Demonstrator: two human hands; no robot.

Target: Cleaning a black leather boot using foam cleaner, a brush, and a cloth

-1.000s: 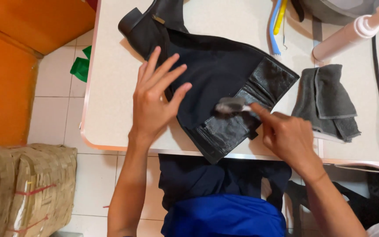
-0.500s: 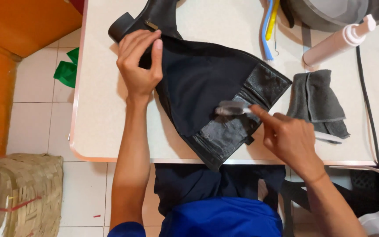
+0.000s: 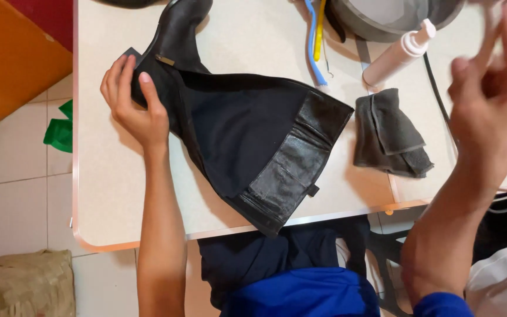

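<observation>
A tall black boot (image 3: 236, 126) lies on its side across a pale table (image 3: 118, 194), its wide shaft opening turned toward the near edge and hanging just over it, its narrower ankle end pointing toward the far left corner. The person's left hand (image 3: 131, 103) is wrapped around that ankle end, fingers (image 3: 115, 79) curled over the leather and thumb (image 3: 148, 88) pressed on top, clamped on the boot. The right hand (image 3: 491, 82) is lifted off the table at the right, close to the camera and blurred, fingers spread apart and holding nothing that can be made out.

Just right of the boot's shaft lies a folded dark grey cloth (image 3: 389, 134). Beyond the cloth a white pump bottle (image 3: 399, 53) lies tilted, its nozzle toward a grey round bowl (image 3: 394, 17) at the far edge. A blue brush (image 3: 314, 41) and a yellow one (image 3: 320, 26) lie side by side left of the bowl. On the tiled floor (image 3: 24, 199) at left sit a green scrap (image 3: 60, 130) and a tan sack (image 3: 22, 285).
</observation>
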